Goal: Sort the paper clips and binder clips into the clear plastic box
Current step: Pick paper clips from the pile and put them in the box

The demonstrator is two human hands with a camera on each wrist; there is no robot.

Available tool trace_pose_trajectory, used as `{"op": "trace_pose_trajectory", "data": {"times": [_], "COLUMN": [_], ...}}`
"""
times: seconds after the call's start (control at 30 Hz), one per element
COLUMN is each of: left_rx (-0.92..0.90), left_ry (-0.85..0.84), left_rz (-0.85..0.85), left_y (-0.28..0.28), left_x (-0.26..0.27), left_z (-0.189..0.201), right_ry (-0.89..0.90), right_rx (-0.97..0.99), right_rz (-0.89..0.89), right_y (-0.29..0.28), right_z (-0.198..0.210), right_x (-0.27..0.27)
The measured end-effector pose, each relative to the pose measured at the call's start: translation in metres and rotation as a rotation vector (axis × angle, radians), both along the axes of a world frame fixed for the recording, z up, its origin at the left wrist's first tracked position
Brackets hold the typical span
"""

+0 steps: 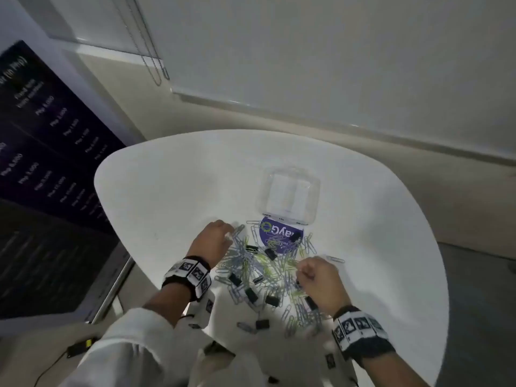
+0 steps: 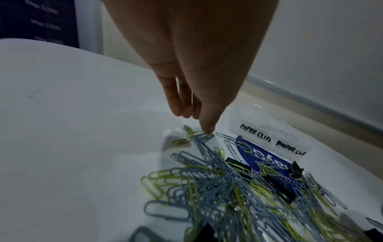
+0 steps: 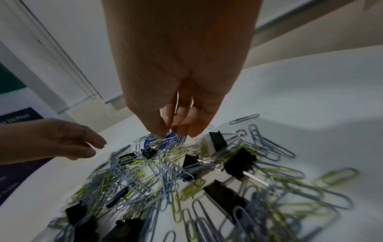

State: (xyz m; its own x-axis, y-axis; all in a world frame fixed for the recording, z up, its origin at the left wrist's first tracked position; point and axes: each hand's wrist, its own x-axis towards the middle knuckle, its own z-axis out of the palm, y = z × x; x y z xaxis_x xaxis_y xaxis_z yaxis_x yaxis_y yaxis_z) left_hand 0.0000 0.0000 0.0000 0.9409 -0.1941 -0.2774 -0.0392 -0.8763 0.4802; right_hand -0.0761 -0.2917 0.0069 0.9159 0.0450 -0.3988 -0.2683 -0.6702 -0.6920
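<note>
A heap of grey and yellow-green paper clips (image 1: 245, 263) mixed with black binder clips (image 1: 270, 254) lies on the white table (image 1: 167, 191). Behind it stands the clear plastic box (image 1: 289, 196), its lid open; the wall labels read "PAPER CLIPS" (image 2: 255, 135) and "BINDER CLIPS". My left hand (image 1: 229, 233) reaches to the heap's left edge, fingers fairly straight, one fingertip (image 2: 207, 131) touching a bundle of grey paper clips (image 2: 204, 137). My right hand (image 1: 303, 270) hovers over the heap's right side, thumb and fingers (image 3: 157, 129) curled together and pinching paper clips (image 3: 159, 140).
A purple printed card (image 1: 275, 233) lies under the clips in front of the box. A lone paper clip (image 1: 333, 258) sits right of my right hand. A dark poster (image 1: 42, 177) stands at left, and the wall with blind cords (image 1: 153, 60) behind.
</note>
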Motion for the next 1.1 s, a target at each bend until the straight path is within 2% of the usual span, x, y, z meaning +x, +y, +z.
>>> {"op": "trace_pose_trajectory", "data": {"times": [0.13, 0.2, 0.33, 0.47, 0.63, 0.77, 0.97, 1.1], "left_rx": [0.102, 0.106, 0.010, -0.079, -0.168, -0.301, -0.593, -0.748], "left_ry": [0.107, 0.100, 0.068, 0.098, 0.147, 0.135, 0.286, 0.378], "left_rz": [-0.118, -0.170, -0.153, -0.127, -0.047, 0.080, 0.362, 0.466], "left_y": [-0.004, -0.007, -0.008, -0.006, -0.001, 0.002, 0.007, 0.012], "left_x": [0.021, 0.022, 0.024, 0.024, 0.019, 0.008, -0.005, -0.005], "left_z": [-0.009, -0.016, -0.030, -0.037, -0.040, -0.034, -0.025, -0.026], "right_ry": [0.111, 0.131, 0.106, 0.073, 0.043, 0.052, -0.010, -0.013], "right_rx": [-0.167, -0.243, -0.363, -0.400, -0.296, -0.297, -0.252, -0.121], "right_rz": [-0.028, -0.032, -0.013, 0.005, -0.153, -0.125, -0.107, -0.161], "right_y": [0.019, 0.029, 0.039, 0.043, 0.048, 0.051, 0.047, 0.039], "right_z": [-0.012, -0.020, -0.028, -0.030, -0.033, -0.039, -0.042, -0.037], "right_x": [0.018, 0.015, 0.005, 0.001, 0.007, 0.010, 0.016, 0.020]}}
